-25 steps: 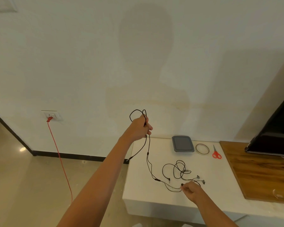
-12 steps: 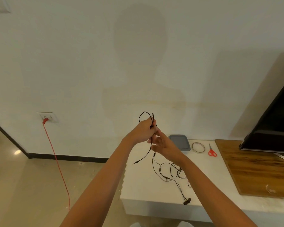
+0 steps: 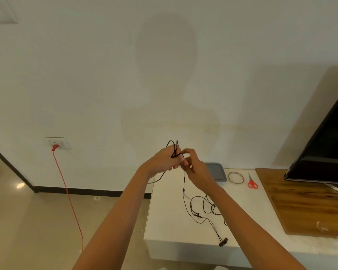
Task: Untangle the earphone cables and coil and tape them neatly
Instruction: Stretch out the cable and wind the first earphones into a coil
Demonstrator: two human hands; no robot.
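Note:
A thin black earphone cable [image 3: 184, 184] hangs from my raised hands down to the white table [image 3: 164, 211]. My left hand [image 3: 161, 161] is closed around a small bunch of loops that stick up above the fist. Right beside it, my right hand [image 3: 195, 170] pinches the same cable just below the fist. More tangled cable [image 3: 207, 207] lies on the table, with black earbuds [image 3: 222, 242] near the front edge. A roll of clear tape [image 3: 236, 178] and red scissors [image 3: 252, 182] lie at the back of the table.
A grey tray [image 3: 216, 172] sits behind my right hand against the wall. A wooden board [image 3: 304, 201] carries a black screen [image 3: 324, 152] on the right. A red cord [image 3: 68, 195] runs from a wall socket [image 3: 57, 143] to the floor on the left.
My right hand left the cable on the table and rose to meet my left hand. The earbuds slid toward the table's front edge. Both hands now work the cable together.

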